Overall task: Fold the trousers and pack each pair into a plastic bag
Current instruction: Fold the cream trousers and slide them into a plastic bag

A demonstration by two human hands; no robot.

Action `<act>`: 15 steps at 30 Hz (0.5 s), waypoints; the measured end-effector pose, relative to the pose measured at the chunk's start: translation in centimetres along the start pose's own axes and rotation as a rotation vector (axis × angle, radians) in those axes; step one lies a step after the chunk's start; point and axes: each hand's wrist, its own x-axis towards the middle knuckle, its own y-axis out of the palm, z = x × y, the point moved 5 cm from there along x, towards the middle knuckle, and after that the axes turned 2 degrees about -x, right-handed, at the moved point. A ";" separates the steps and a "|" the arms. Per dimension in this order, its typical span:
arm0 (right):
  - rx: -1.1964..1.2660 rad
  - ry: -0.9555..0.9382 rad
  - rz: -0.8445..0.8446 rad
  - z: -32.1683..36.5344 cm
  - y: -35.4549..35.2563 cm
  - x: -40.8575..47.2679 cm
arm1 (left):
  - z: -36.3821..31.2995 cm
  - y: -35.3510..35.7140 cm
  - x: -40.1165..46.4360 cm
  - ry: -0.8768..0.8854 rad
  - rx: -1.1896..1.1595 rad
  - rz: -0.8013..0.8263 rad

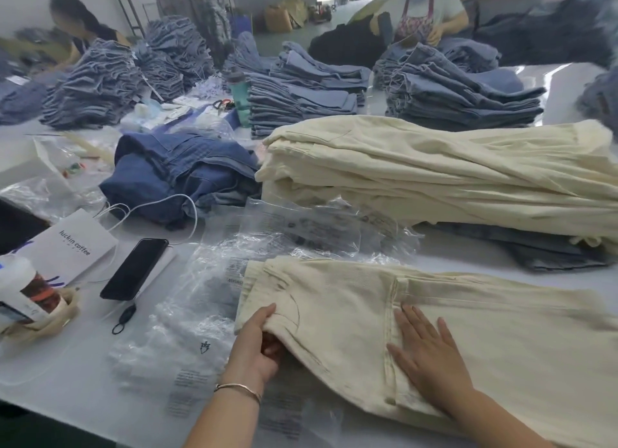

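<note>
Both hands are on the cream trousers (418, 330) lying at about 5 o'clock on the counter (67, 380). Left hand (257, 344) pinches the waistband edge, thumb on top and fingers tucked under; right hand (428, 350) lies flat, fingers straight, pressing along the seam. Clear plastic bags (187, 313) are scattered just beside and partly under the waistband, at 9 o'clock from it. My worry: folding now could drag a slippery bag into the fold, or the legs running off toward 3 o'clock could bunch up. Stack of cream trousers (434, 173) sits at 1 o'clock, phone (133, 268) at 10.
</note>
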 end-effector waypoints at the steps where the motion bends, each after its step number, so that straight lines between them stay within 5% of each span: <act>1: 0.018 -0.002 0.005 0.0 -0.1 0.0 | -0.1 0.6 -0.6 0.000 0.032 0.021; 5: 0.261 -0.016 0.067 -0.5 -1.5 0.1 | -0.9 3.7 -2.9 0.167 0.052 0.155; 9: 1.181 0.180 0.088 -2.8 -6.5 -1.5 | 0.7 9.1 -6.8 0.365 0.125 0.369; 13: 1.786 -0.084 0.233 -6.5 -12.0 -3.9 | 7.5 16.0 -11.7 0.580 0.479 0.632; 15: 1.851 -0.141 0.243 -9.9 -14.2 -5.7 | 12.8 19.5 -14.7 0.558 0.623 0.912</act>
